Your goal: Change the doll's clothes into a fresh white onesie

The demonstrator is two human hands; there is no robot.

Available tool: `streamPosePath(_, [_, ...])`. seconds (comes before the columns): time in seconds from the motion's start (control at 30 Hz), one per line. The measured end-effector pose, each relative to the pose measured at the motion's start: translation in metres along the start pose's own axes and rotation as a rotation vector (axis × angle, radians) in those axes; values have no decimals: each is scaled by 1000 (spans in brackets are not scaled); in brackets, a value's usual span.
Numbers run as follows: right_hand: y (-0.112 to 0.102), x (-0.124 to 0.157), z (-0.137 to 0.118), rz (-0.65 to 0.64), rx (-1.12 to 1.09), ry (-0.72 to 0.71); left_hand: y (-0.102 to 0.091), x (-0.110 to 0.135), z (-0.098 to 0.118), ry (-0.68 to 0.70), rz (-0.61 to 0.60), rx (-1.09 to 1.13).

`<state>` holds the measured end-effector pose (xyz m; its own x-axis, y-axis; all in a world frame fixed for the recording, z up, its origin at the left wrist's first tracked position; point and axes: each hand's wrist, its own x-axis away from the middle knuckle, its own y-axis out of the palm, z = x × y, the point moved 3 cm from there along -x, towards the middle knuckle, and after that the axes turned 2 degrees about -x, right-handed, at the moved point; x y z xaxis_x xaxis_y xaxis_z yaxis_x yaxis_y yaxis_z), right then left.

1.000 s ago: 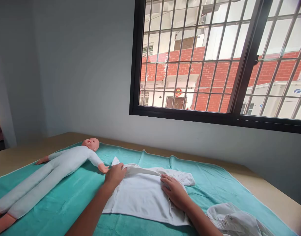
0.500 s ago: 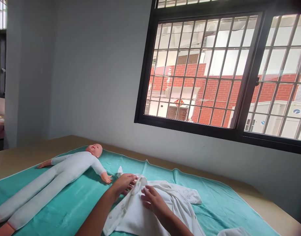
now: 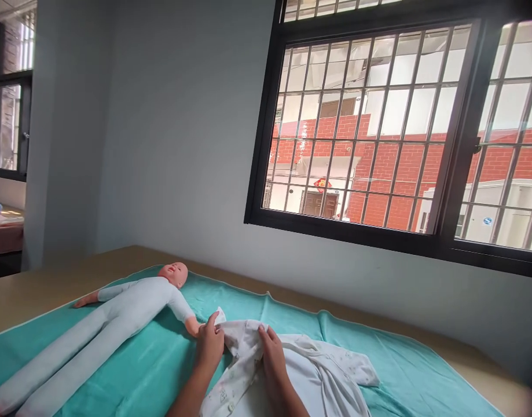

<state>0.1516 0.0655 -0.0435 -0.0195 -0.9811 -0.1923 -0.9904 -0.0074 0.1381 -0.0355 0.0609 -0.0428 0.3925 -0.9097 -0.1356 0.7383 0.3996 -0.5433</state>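
A white baby top [image 3: 307, 370] with a faint print and a snap button lies spread on a turquoise towel [image 3: 139, 370]. My left hand [image 3: 210, 347] is closed on its left sleeve, near the cuff. Fingers of my right hand [image 3: 272, 350] pinch the cloth by the shoulder, and the fabric between both hands is raised and drawn out. The other sleeve lies out to the right. Left of the top, a baby doll [image 3: 139, 301] in a white body lies on its back. Its near hand is right beside my left hand; whether they touch I cannot tell.
The towel covers much of a tan tabletop [image 3: 135, 255], which meets a grey wall [image 3: 183, 145]. Above stands a dark-framed barred window [image 3: 356, 139]. At far left, beyond a pillar, is another surface with a pink cover [image 3: 5, 231].
Both hands have closed on the top's cloth; before, their fingers were looser around its collar. The left hand has shifted outward along the sleeve. The view has turned slightly left.
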Motion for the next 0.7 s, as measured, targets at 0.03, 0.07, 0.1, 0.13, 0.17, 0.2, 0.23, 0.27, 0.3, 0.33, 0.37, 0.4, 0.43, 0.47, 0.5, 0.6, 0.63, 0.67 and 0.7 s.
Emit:
streamPosePath(0.03, [-3, 0, 0, 16, -75, 56, 1, -1, -1, -4, -14, 10])
streamPosePath(0.07, [-5, 1, 0, 36, -147, 99, 2, -3, -2, -14, -36, 33])
streamPosePath(0.1, [-7, 2, -1, 61, -208, 122, 2, -4, -2, -22, -59, 60])
streamPosePath(0.13, [-8, 2, -3, 85, -255, 130, 2, -5, -2, -19, -77, 80])
streamPosePath(0.17, [-9, 3, -5, 104, -284, 128, 1, -6, -2, -10, -92, 98])
streamPosePath(0.2, [-10, 4, -6, 113, -295, 126, 1, -7, -1, 2, -103, 116])
streamPosePath(0.23, [-10, 5, -7, 112, -291, 130, 0, -7, -1, 15, -109, 132])
streamPosePath(0.27, [-10, 6, -8, 108, -277, 139, 0, -7, 0, 27, -110, 145])
streamPosePath(0.3, [-10, 6, -8, 104, -260, 148, 0, -7, 1, 37, -106, 155])
streamPosePath(0.33, [-10, 6, -8, 102, -249, 155, 0, -6, 2, 46, -97, 163])
streamPosePath(0.37, [-10, 6, -8, 106, -248, 153, 1, -6, 2, 59, -82, 170])
streamPosePath(0.4, [-10, 6, -7, 109, -255, 147, 2, -6, 3, 75, -65, 177])
streamPosePath(0.43, [-11, 5, -6, 112, -264, 140, 3, -6, 3, 96, -42, 183])
streamPosePath(0.47, [-11, 4, -5, 113, -269, 138, 3, -7, 3, 123, -10, 185])
streamPosePath(0.5, [-11, 4, -4, 113, -265, 144, 4, -7, 2, 152, 31, 181])
streamPosePath(0.6, [-10, 2, 0, 86, -221, 159, 1, -9, -4, 227, 200, 137])
streamPosePath(0.63, [-9, 1, 0, 67, -216, 154, 0, -8, -6, 247, 263, 113])
streamPosePath(0.67, [-9, 0, 1, 48, -219, 146, -3, -8, -9, 260, 317, 91])
streamPosePath(0.7, [-9, 0, 2, 38, -228, 140, -5, -7, -11, 268, 362, 69])
